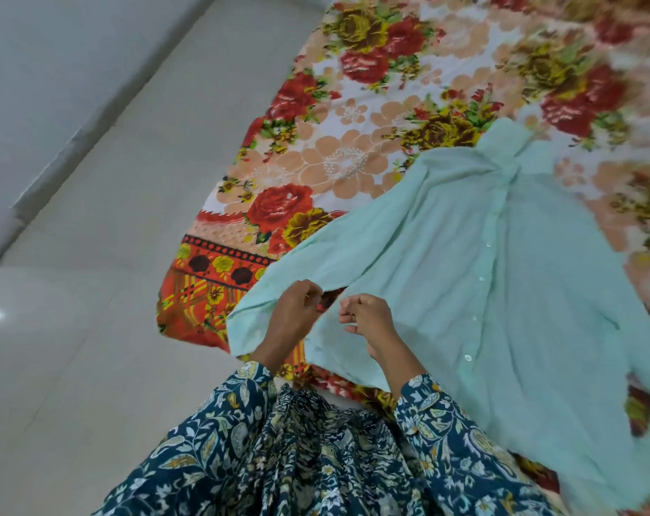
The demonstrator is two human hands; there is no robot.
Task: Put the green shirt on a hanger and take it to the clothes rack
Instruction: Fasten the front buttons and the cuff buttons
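A pale green button-up shirt [465, 262] lies spread out, front up, on a floral bedspread, its collar at the far end and its white buttons running down the middle. My left hand [297, 310] pinches the fabric of the shirt's left sleeve near the cuff. A little to the right, my right hand [364, 318] has its fingers curled into the shirt's side edge and grips it. Both hands sit close together over the gap between sleeve and body. No hanger or clothes rack is in view.
The floral bedspread [316, 154], red, yellow and peach, covers a low mattress on the floor. Pale floor tiles [73, 329] lie to the left, meeting a wall [36, 87] at the upper left. My blue patterned dress [316, 459] fills the bottom.
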